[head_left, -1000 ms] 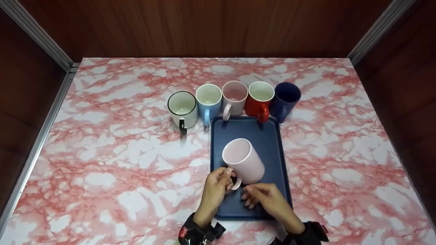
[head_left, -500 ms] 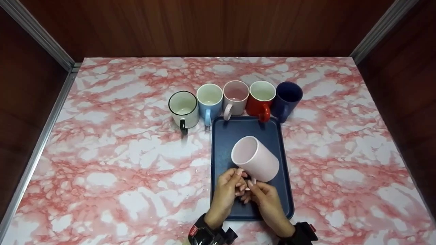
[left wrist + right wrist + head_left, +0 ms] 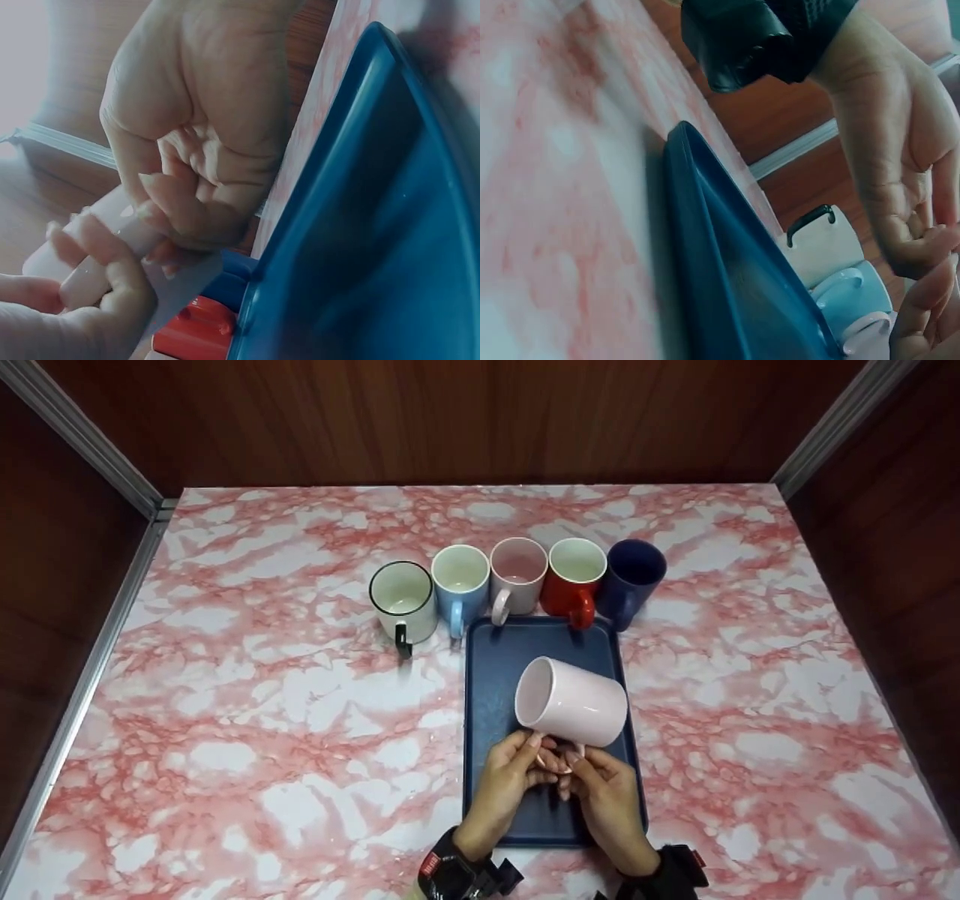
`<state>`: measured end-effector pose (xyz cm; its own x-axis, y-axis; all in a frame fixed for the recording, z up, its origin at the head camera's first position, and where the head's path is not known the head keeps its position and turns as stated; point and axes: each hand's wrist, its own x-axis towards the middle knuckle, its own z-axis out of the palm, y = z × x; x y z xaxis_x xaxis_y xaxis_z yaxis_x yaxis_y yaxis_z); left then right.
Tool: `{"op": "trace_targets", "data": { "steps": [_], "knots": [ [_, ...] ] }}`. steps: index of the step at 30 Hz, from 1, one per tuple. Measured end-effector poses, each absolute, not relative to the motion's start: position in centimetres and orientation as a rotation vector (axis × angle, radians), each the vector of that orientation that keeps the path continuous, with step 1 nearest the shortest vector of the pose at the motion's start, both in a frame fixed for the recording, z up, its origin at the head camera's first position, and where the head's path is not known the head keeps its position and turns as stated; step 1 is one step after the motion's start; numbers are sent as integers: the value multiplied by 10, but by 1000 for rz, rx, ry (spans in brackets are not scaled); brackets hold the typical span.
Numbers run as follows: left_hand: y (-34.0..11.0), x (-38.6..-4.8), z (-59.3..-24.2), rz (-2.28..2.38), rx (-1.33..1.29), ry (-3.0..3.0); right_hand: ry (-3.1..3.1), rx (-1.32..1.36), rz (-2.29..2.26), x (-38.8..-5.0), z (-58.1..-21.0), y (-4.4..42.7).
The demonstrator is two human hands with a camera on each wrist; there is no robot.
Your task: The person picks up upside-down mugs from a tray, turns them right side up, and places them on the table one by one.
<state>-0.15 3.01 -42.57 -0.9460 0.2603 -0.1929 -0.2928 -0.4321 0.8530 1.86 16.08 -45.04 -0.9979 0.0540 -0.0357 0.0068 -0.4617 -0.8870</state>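
Observation:
A pink mug [image 3: 574, 703] is tipped on its side over the dark blue tray [image 3: 491, 656], its mouth facing left and its handle down toward the person. My left hand [image 3: 501, 784] pinches the handle near the rim end. At the handle's base end, my right hand [image 3: 606, 802] holds it between thumb and fingers. The two hands' fingertips almost meet. In the left wrist view, the left hand [image 3: 112, 296] is at lower left and the right hand [image 3: 199, 105] above it. Fingers hide much of the handle.
Behind the tray stands a row: a white mug with black handle [image 3: 401, 600], a light blue mug [image 3: 461, 585], another pink mug [image 3: 517, 574], a red mug [image 3: 574, 581] and a navy mug [image 3: 634, 577]. Wooden walls [image 3: 480, 420] enclose the red-and-white marbled table [image 3: 262, 697].
The pink mug has shifted right and turned from tilted to nearly lying sideways. My right hand, earlier apart from the handle, has taken hold of it; my left hand moved right.

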Motion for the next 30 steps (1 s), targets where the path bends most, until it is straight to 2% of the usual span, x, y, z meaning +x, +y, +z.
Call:
{"op": "trace_targets", "data": {
  "steps": [13, 16, 20, 23, 30],
  "knots": [
    [29, -5, -429, 2275, 37, 1808, -1776, 40, 2439, 12, -445, 174],
    [28, -5, -431, 2201, 60, 1901, -1803, 132, 2387, 9, -458, 181],
    [27, -5, -433, 2112, 92, 2005, -1840, 214, 2341, 4, -493, 196],
    [27, -5, -436, 2076, 88, 2035, -1930, 173, 2273, 3, -507, 201],
    [26, -3, -436, 2098, 68, 2059, -2032, 122, 2200, 12, -454, 184]
  ]
}}
